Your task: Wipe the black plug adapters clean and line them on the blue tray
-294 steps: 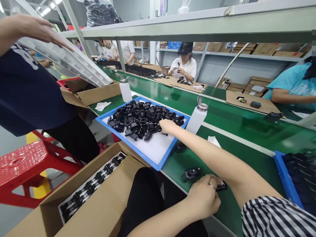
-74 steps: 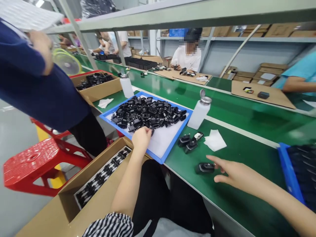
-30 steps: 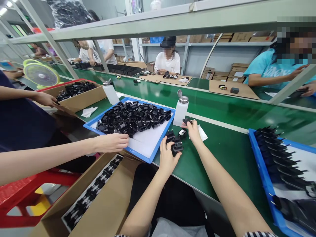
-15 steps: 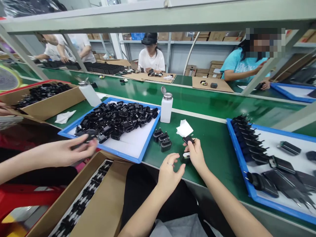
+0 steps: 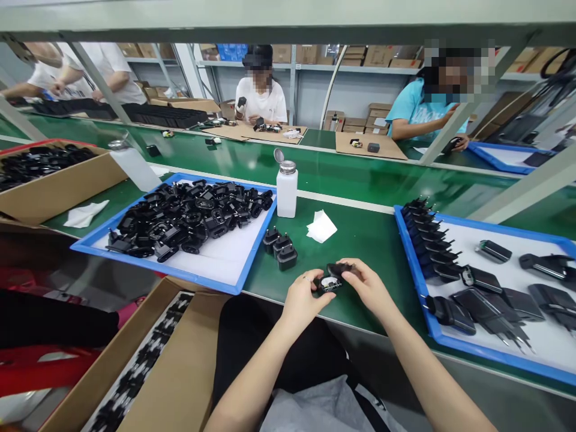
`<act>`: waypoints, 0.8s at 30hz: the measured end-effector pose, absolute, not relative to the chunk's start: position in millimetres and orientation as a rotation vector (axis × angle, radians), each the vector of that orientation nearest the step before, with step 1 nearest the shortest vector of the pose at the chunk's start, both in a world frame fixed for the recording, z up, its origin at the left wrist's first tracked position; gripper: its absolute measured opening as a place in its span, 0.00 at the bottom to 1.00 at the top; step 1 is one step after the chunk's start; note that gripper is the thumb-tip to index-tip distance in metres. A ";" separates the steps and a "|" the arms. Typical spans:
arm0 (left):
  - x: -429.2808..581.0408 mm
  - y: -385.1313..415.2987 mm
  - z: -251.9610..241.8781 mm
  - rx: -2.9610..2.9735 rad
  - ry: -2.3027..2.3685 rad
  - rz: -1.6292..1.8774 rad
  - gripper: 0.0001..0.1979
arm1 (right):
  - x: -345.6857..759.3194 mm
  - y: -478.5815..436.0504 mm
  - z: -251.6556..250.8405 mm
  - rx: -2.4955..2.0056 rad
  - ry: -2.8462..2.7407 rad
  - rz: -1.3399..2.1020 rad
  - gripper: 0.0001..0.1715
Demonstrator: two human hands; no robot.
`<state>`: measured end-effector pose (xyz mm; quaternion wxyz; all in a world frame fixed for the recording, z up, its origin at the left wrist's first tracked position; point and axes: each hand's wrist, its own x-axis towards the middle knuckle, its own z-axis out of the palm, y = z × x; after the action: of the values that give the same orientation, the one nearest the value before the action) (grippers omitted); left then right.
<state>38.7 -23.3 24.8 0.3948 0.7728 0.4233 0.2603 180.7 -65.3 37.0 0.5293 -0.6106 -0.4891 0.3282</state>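
Near the bench's front edge, my left hand closes its thumb and fingers around a black charger housing. The housing's open side faces me and shows pale parts within. My right hand pinches a black plug cover just above it; the two pieces are close together, and I cannot tell whether they touch. Several black plug adapters stand beyond my left hand, pins up. A crumpled white wipe lies farther back.
A blue-rimmed tray heaped with black plug parts is at left; another blue tray holds chargers at right. A white pump bottle stands behind. An open carton sits below the bench. Co-workers work across the line.
My left hand has come up and taken hold of the charger housing. My right hand has brought the plug cover over it. A neighbour's hand at left has left the view, which has shifted slightly.
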 end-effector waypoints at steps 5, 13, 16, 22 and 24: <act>38.2 -23.5 25.4 1.974 1.078 0.680 0.18 | 178.9 -70.8 42.9 -1.537 -1.673 0.543 0.07; 37.9 -25.6 25.4 2.018 1.082 0.709 0.16 | 177.2 -72.4 50.5 -1.693 -1.845 0.465 0.10; 38.0 -25.9 24.4 2.028 1.076 0.719 0.16 | 176.9 -73.7 49.3 -1.691 -1.863 0.422 0.10; 36.9 -27.5 25.8 2.118 1.074 0.675 0.19 | 180.1 -72.4 54.8 -1.699 -1.968 0.386 0.10; 35.2 -26.7 29.6 2.156 1.058 0.648 0.20 | 181.8 -69.5 59.0 -1.714 -2.018 0.408 0.10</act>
<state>35.2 -26.7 29.6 0.3212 0.8209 0.4026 0.2467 181.8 -69.5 59.0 0.2291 -0.6229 -0.7332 0.1481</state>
